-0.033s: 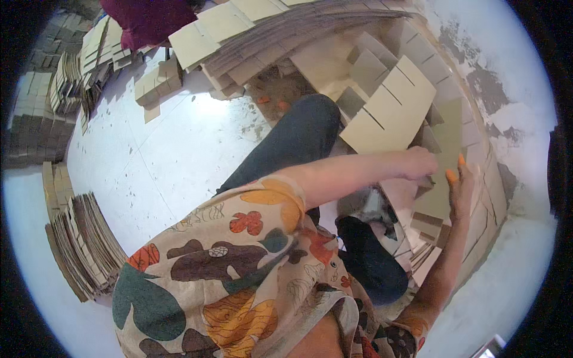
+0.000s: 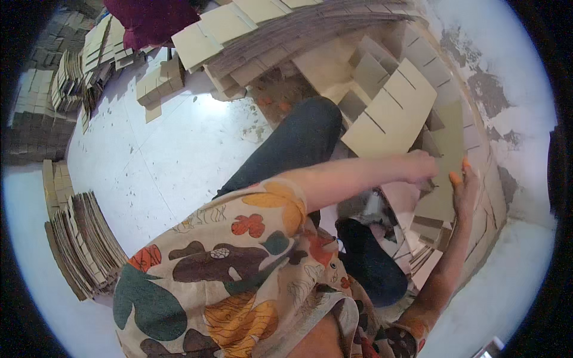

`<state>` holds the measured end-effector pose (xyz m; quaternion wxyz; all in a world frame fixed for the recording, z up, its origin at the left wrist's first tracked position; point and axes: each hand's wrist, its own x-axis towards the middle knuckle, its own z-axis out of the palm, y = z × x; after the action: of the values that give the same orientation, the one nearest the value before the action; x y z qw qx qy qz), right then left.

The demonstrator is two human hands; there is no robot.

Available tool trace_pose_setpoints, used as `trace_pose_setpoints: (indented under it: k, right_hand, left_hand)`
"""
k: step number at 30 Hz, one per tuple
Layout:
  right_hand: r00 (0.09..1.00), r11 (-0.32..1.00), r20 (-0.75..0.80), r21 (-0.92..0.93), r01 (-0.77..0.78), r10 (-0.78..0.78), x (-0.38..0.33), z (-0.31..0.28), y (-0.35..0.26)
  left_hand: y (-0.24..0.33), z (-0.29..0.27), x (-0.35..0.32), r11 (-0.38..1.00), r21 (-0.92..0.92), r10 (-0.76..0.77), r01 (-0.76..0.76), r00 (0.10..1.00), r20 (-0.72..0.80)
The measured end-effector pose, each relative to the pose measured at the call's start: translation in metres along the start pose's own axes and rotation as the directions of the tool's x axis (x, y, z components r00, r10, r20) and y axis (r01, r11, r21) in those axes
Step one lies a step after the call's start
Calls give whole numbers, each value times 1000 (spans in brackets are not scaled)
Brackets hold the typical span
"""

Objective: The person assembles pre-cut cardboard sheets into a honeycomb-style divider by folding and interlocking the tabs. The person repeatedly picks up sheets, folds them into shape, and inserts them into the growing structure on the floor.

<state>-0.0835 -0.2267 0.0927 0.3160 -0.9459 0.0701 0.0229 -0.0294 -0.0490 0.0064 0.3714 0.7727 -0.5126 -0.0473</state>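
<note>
A long slotted cardboard strip point(image 2: 447, 140) stands between my hands at the right, over other cardboard pieces. My left hand point(image 2: 421, 167) is closed at the strip's left edge, its fingers curled and partly hidden. On the other edge, my right hand point(image 2: 465, 191) grips the strip, with orange coverings on its thumb and a fingertip. Smaller cardboard dividers point(image 2: 426, 227) sit below the strip's lower end. Just beyond my left hand lies a wide slotted cardboard sheet point(image 2: 391, 110), tilted over upright dividers.
Long rows of stacked cardboard point(image 2: 268, 36) run along the far side. More cardboard stacks point(image 2: 83, 244) stand on the left. My bent knee point(image 2: 322, 113) rises beside the work. A stained wall point(image 2: 495, 89) bounds the right. A person in maroon clothing point(image 2: 149, 21) is at the far left.
My right hand has shifted slightly down along the strip. The small dividers at its lower end are a little differently placed. My left hand has hardly moved.
</note>
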Motion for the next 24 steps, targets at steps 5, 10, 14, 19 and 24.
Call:
trace_pose_setpoints:
  k: [5,10,14,19,24]
  right_hand:
    - [987,911,-52,-396,117,-150,-12,12,-32]
    - [968,987,-232,-149,64,-97,-35,23,-47]
    - [987,983,-113,-131,-125,111,-71,20,-73]
    - [975,981,-190,-175,85,-118,-86,22,-27]
    - [980,985,-189,-170,30,-62,-68,26,-4]
  left_hand:
    - [3,-4,1,999,-15,44,-44,998,-43]
    - [5,-9,-3,996,81,-47,43,998,45]
    - [-3,-5,-6,997,80,-2,-1,999,32]
    - [-6,10,0,983,67,174,-172,985,-13]
    - [3,-7,0,981,190,-68,42,988,135]
